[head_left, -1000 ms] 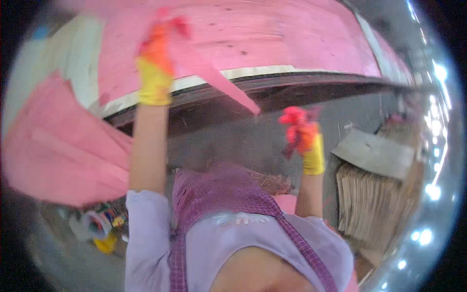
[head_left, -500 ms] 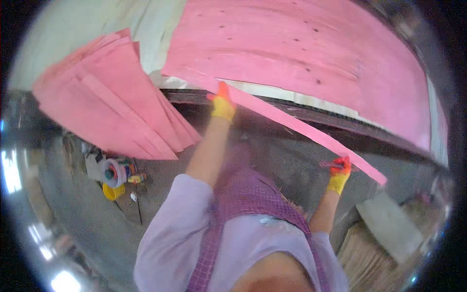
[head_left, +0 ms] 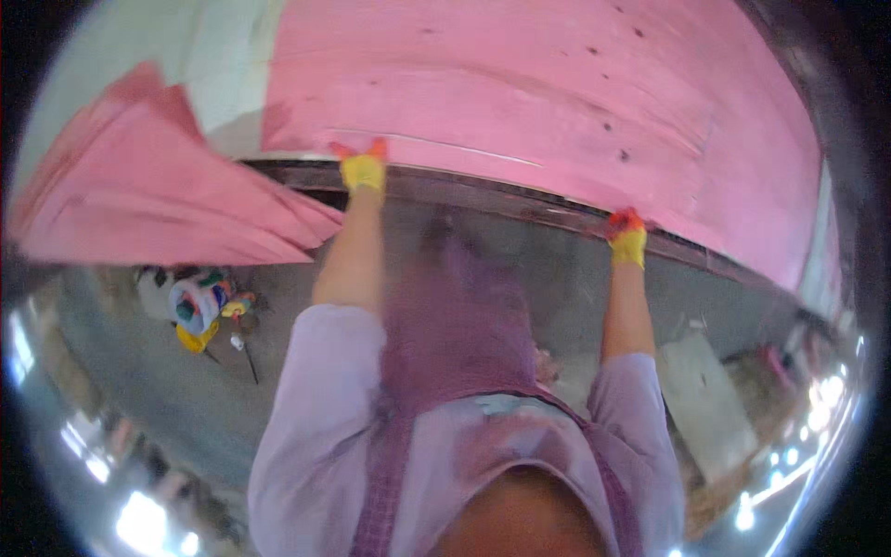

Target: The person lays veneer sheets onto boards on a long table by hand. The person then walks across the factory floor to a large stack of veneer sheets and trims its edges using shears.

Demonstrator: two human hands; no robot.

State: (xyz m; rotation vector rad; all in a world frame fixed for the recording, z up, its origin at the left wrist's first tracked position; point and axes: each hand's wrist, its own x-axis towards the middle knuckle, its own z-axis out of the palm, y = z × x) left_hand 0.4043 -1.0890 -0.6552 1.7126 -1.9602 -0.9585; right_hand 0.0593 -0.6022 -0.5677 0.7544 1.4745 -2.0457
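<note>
Large pink sheets, resembling thin wood veneer with dark knots [head_left: 520, 84], cover the work surface before me. A long narrow pink strip [head_left: 464, 164] lies along their near edge, a thin pale gap showing on its far side. My left hand [head_left: 362, 167], in a yellow glove with orange-red fingertips, rests on the strip's left part with fingers spread. Farther right, my right hand [head_left: 627, 238], gloved alike, is at the near edge with its fingers curled closed. What is inside those fingers is hidden.
A fanned stack of pink sheets [head_left: 158, 200] overhangs the edge at left. On the floor below are a white tub [head_left: 193, 308], a yellow container [head_left: 195, 336] and small items. A pale board [head_left: 705, 404] lies at lower right. A dark rim [head_left: 464, 193] edges the work surface.
Both hands have moved forward, bringing the pink strip from a slant in the air down along the sheets' near edge. The left hand's fingers have spread. My view has shifted right.
</note>
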